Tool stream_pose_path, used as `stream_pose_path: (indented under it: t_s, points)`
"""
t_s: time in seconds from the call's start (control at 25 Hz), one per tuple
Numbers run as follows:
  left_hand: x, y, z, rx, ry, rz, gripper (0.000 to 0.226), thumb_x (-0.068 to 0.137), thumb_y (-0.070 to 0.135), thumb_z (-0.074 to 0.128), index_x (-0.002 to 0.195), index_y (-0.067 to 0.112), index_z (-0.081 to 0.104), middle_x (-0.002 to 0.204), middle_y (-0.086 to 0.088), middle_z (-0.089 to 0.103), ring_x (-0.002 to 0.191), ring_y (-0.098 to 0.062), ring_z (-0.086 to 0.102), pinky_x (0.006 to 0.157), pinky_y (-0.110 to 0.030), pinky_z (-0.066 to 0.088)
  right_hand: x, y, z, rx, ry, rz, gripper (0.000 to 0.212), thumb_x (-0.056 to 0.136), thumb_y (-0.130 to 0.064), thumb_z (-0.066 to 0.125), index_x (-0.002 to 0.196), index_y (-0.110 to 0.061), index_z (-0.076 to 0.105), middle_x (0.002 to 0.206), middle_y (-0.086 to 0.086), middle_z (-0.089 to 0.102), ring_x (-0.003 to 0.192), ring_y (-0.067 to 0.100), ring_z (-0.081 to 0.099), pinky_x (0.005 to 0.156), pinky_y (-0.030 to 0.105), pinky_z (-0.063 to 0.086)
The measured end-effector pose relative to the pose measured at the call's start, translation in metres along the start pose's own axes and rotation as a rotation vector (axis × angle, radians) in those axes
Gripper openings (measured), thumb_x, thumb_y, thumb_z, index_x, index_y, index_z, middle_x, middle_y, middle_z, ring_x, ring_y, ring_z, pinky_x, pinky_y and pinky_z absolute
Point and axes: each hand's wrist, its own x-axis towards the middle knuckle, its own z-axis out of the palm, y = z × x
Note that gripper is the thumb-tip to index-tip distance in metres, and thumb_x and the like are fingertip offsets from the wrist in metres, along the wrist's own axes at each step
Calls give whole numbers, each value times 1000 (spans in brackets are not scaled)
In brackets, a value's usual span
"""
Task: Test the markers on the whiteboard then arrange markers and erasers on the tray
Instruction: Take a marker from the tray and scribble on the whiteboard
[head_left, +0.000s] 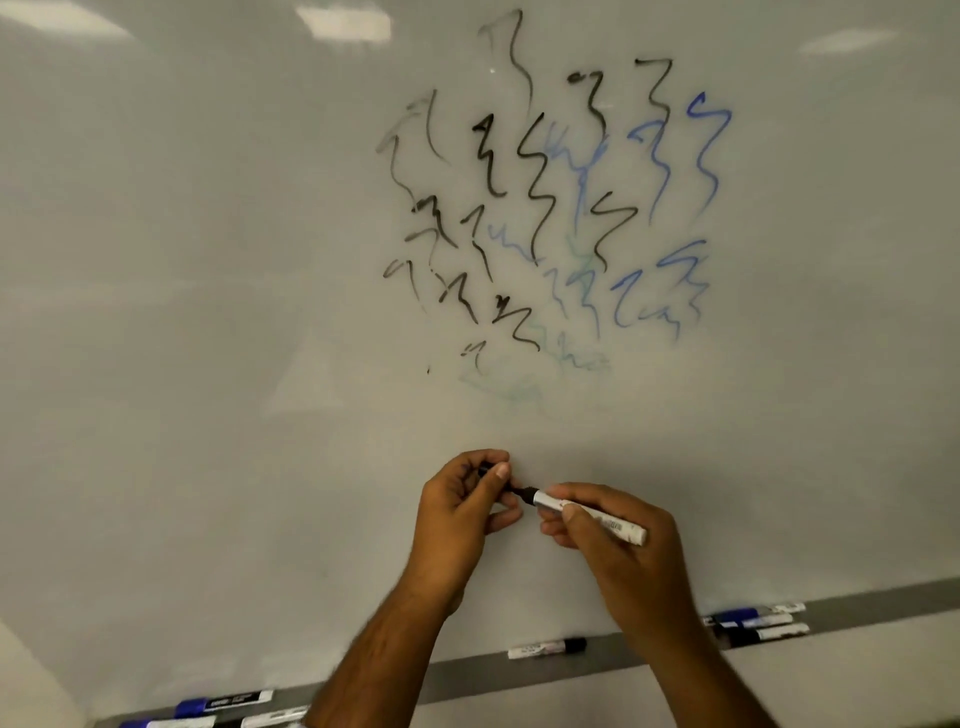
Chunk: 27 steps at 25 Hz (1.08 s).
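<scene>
Marker, white barrel, dark tip bared, held level in front of the lower whiteboard, above the tray. Right hand grips the barrel, fingers and thumb curled round it. Left hand sits just beside the tip, fingers curled narrow round a small dark piece, probably the cap; mostly hidden, so not certain. Whether the cap is coming off or going on cannot be told

Scribbles: a crowded patch of test marks on the upper board, black to the left, blue to the right, some pale greenish ones low down. Roughly a dozen black and about as many blue; they overlap and an exact count is not possible

Markers on the tray:
- one black-capped, alone, mid-tray
- three stacked at right, partly behind the right forearm
- about three or four at lower left, blue and black caps, cut by the frame edge

Erasers: none in view

Progress, as judged: testing well advanced, given the many marks; this marker is likely among the later ones. Arranging looks barely begun, since the tray markers lie in loose separate groups. Erasers yet to be placed
</scene>
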Motion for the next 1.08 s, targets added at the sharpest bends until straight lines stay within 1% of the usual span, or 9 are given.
stream_pose_path:
  t_s: [0.16,0.24,0.36,0.44,0.6,0.72,0.8,0.92,1.08]
  points:
    - [-11,-14,22,-94,-55,-110,21,105,17,62,118,12,77,95,-13,74,86,-23,71,78,-33,64,-16,5,-18,-23,36,-1,19,100,-11,69,111,-22,80,100,-7,83,92,19,81,80,34,67]
    - [-16,-22,34,-139,-67,-143,22,105,18,62,119,12,78,96,-14,72,84,-22,70,77,-32,63,-24,9,-30,-14,45,7,14,99,-22,72,111,-24,79,101,-9,83,92,19,81,80,34,67]
    - [-21,-29,52,-192,-70,-185,25,105,19,60,119,13,80,92,-12,71,81,-19,70,77,-32,63,-28,13,-49,-28,47,-4,22,94,-34,68,112,-27,79,101,-13,82,93,16,81,81,33,67]
    - [-25,-34,72,-228,-64,-229,26,105,20,59,116,11,81,88,-12,70,76,-17,69,75,-31,64,-29,15,-67,-50,28,-33,25,94,-34,67,114,-24,79,104,-14,82,96,15,80,84,32,66]
    - [-38,-49,123,-195,-89,-269,30,107,26,56,117,13,81,85,-11,71,79,-19,70,78,-33,64,-30,27,-115,-131,10,-72,24,94,-18,71,115,-26,80,105,-19,80,98,10,78,84,25,62]
    - [-52,-78,164,-97,-30,-276,32,109,32,53,119,19,80,91,-11,74,85,-23,70,80,-40,61,-37,47,-145,-213,-18,-57,27,95,-29,69,120,-27,78,108,-20,78,98,1,76,84,19,61]
    - [-59,-101,193,-69,23,-297,31,110,33,53,120,21,79,99,-12,77,91,-26,73,87,-46,61,-43,65,-167,-213,-19,-39,27,95,-26,72,121,-28,76,109,-18,78,99,-1,75,85,19,62]
    - [-59,-123,225,-31,69,-303,27,109,28,55,119,17,77,98,-11,76,85,-23,69,75,-39,60,-47,91,-201,-112,-37,77,27,97,-6,74,119,-21,80,108,-18,80,101,5,77,86,20,61]
    - [-64,-162,250,75,89,-393,22,107,25,61,114,13,78,87,-2,75,71,-15,61,63,-30,56,-66,126,-238,61,-4,397,22,98,-5,71,110,-21,80,103,-5,82,98,20,79,82,32,66]
